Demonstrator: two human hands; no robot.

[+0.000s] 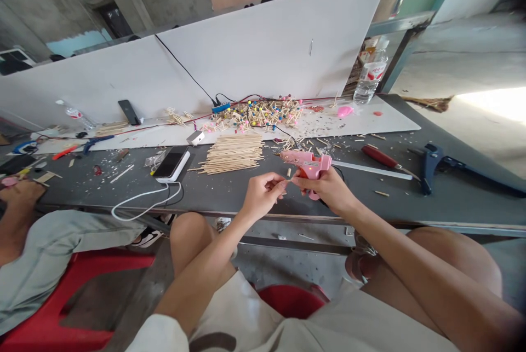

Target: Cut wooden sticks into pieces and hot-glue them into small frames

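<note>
My right hand (331, 190) is wrapped round the handle of a pink hot glue gun (306, 161), its nozzle pointing left. A long white glue stick (370, 169) extends rightward behind the gun. My left hand (263, 194) is closed in a pinch on what looks like a short wooden stick (290, 179), mostly hidden by the fingers. The fingertips of both hands almost meet in front of the gun, above the table's near edge. Just beyond them is a small cut stick piece (289, 172). A bundle of thin wooden sticks (234, 153) lies behind my left hand.
A pile of sticks with coloured balls (263, 113) sits against the white board (267, 51). Rightward lie a red-handled screwdriver (380, 157) and a dark blue cutter (433, 168); a water bottle (371, 74) stands behind. A cabled white power bank (172, 164) and another person's hand (22, 193) are leftward.
</note>
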